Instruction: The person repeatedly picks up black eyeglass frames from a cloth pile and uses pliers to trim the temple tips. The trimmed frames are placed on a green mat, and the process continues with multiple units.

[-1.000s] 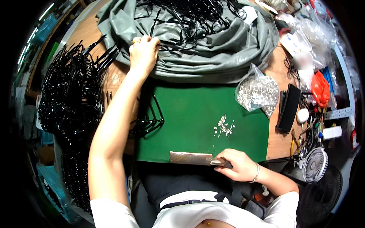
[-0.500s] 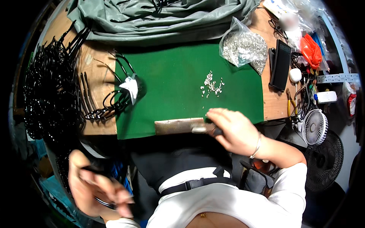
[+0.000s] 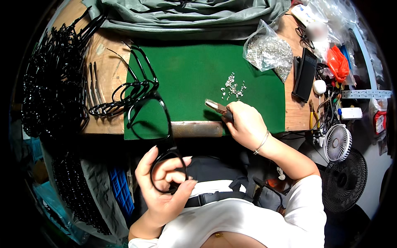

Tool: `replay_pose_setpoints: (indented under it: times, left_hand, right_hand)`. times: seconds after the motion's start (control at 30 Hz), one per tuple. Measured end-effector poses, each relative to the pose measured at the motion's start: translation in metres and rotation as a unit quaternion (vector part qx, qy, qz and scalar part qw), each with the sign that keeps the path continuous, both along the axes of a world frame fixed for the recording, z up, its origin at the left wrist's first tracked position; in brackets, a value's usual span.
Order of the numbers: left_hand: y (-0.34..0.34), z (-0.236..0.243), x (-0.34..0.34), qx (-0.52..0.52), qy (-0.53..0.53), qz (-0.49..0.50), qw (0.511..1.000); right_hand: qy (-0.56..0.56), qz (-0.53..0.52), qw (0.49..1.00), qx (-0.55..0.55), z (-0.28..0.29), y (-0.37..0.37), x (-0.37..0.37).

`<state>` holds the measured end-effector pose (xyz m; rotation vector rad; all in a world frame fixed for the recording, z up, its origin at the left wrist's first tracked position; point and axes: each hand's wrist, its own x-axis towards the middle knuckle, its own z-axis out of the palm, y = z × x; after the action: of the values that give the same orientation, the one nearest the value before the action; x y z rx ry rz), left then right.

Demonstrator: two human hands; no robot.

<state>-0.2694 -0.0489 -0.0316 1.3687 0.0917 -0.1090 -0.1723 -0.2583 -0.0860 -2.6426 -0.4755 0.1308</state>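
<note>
My left hand [image 3: 163,196] is closed around one rim of a black eyeglass frame [image 3: 170,124], in front of the bench edge. The frame's other rim reaches up over the green mat [image 3: 186,82]. In my right hand [image 3: 250,126] is a pair of pliers [image 3: 220,108], jaws pointing left above the mat. Just beyond the pliers lies a scatter of small silvery pieces [image 3: 233,89]. A flat metal strip [image 3: 196,129] runs along the mat's near edge, below the pliers. More black eyeglass frames [image 3: 136,93] sit nested at the mat's left edge.
A large heap of black eyeglass frames [image 3: 51,91] covers the left side. Grey-green cloth [image 3: 194,27] is bunched at the back. Toward the right are a clear bag of silvery pieces [image 3: 269,51], a black phone [image 3: 305,74], yellow-handled pliers [image 3: 312,113] and a white fan [image 3: 337,142].
My left hand has come up and to the right, bringing the eyeglass frame to the mat. With the pliers, my right hand has lifted away from the metal strip. A white patch by the nested frames is gone.
</note>
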Motion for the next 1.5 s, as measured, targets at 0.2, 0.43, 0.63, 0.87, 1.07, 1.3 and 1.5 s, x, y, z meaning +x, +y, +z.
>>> replay_pose_setpoints:
  times: [0.2,0.43,0.63,0.87,1.07,1.3,1.5]
  left_hand:
    - [-0.014,-0.014,0.012,-0.026,-0.078,-0.072,0.994]
    - [-0.027,-0.021,0.026,0.032,-0.084,-0.040,0.995]
    - [-0.036,-0.019,0.036,0.077,-0.135,0.012,0.988]
    - [-0.041,-0.013,0.032,0.093,-0.115,0.007,0.989]
    - [-0.032,-0.002,0.037,0.047,-0.067,-0.055,0.995]
    - [-0.016,0.019,0.036,-0.090,-0.012,-0.062,0.994]
    - [-0.002,0.025,0.034,-0.073,-0.003,-0.105,0.992]
  right_hand:
    - [-0.034,-0.019,0.998,-0.045,-0.002,0.007,-0.008]
    - [-0.047,0.014,0.999,-0.001,0.001,0.004,-0.007]
    - [0.219,-0.007,0.922,0.320,0.064,0.016,-0.027]
    - [0.280,-0.077,0.849,0.442,0.060,0.027,-0.033]
    - [0.508,-0.072,0.728,0.454,0.072,0.020,-0.013]
    - [0.481,0.037,0.757,0.440,0.086,0.015,-0.012]
    - [0.506,0.204,0.815,0.197,0.097,0.006,-0.011]
